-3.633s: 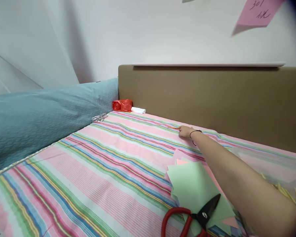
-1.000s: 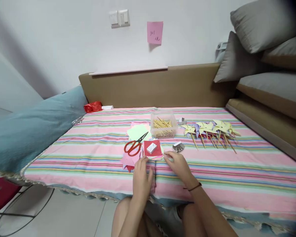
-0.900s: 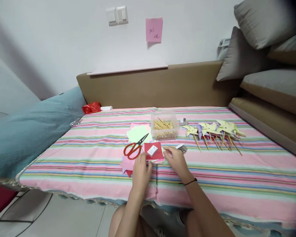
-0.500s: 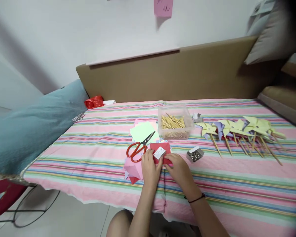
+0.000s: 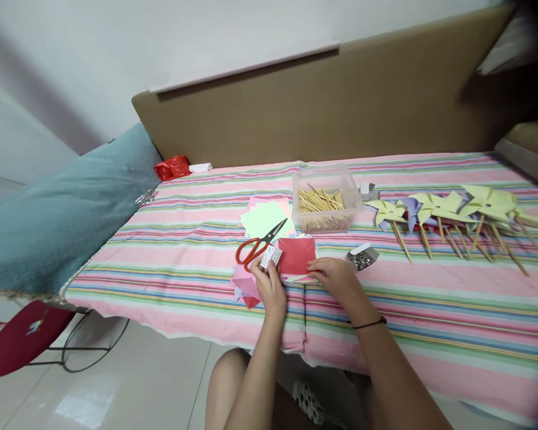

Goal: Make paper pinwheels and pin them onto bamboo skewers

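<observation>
My left hand (image 5: 271, 291) is closed around a small white box (image 5: 271, 255) with printing on it, held just left of the paper stack. A square sheet of red paper (image 5: 297, 255) lies on top of that stack. At its lower right edge, the fingertips of my right hand (image 5: 336, 278) are pinched on the paper. Scissors (image 5: 256, 243) with orange-red handles lie beside my left hand, blades toward the back right, partly across pale green paper (image 5: 265, 218). Pink and purple paper pieces (image 5: 245, 282) show under the scissor handles.
A clear plastic box (image 5: 327, 222) holds many thin wooden sticks. An open small box of metal pins (image 5: 361, 258) stands right of my right hand. Several finished paper pinwheels (image 5: 439, 207) lie farther right. A striped cloth (image 5: 170, 257) covers the seat, with a brown backrest (image 5: 251, 119) behind.
My left hand has lifted the small white box off the red paper and moved it left. The red sheet is now uncovered. My right hand stays at its edge; the view has tilted down.
</observation>
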Motion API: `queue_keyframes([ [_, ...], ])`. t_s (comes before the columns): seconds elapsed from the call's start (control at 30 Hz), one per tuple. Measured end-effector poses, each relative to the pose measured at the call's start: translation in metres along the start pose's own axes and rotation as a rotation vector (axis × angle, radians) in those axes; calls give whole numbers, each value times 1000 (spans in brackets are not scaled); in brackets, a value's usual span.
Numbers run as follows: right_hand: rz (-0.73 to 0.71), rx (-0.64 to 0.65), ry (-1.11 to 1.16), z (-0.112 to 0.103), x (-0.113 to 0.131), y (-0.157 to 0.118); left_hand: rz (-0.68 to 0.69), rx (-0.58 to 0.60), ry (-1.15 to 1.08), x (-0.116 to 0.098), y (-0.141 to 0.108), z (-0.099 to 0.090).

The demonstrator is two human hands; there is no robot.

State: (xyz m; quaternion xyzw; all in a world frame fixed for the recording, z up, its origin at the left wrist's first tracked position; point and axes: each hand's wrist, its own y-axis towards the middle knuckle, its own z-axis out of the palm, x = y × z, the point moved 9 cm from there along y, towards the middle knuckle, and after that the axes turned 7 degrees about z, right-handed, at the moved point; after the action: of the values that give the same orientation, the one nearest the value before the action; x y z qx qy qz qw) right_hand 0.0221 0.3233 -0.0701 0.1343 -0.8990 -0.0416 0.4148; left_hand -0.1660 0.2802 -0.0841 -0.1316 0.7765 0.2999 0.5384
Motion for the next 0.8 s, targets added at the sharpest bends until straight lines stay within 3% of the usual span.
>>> queue_keyframes([
  [0.23,74,-73,4,-14,2,1,6,-28,43,4,0,-2],
  [0.37,141,-188,56,-25,8,-3,2,22,112,0,-2,3],
  [0.47,222,-357,210,-43,9,-10,21,100,146,-5,-3,11],
  [0.6,331,-605,497,-70,4,-28,212,257,309,-20,-3,29],
  [0.7,335,-632,576,-77,4,-33,352,337,462,-28,-5,41],
  [0.8,337,-579,688,-75,2,-34,416,352,553,-31,-5,46],
])
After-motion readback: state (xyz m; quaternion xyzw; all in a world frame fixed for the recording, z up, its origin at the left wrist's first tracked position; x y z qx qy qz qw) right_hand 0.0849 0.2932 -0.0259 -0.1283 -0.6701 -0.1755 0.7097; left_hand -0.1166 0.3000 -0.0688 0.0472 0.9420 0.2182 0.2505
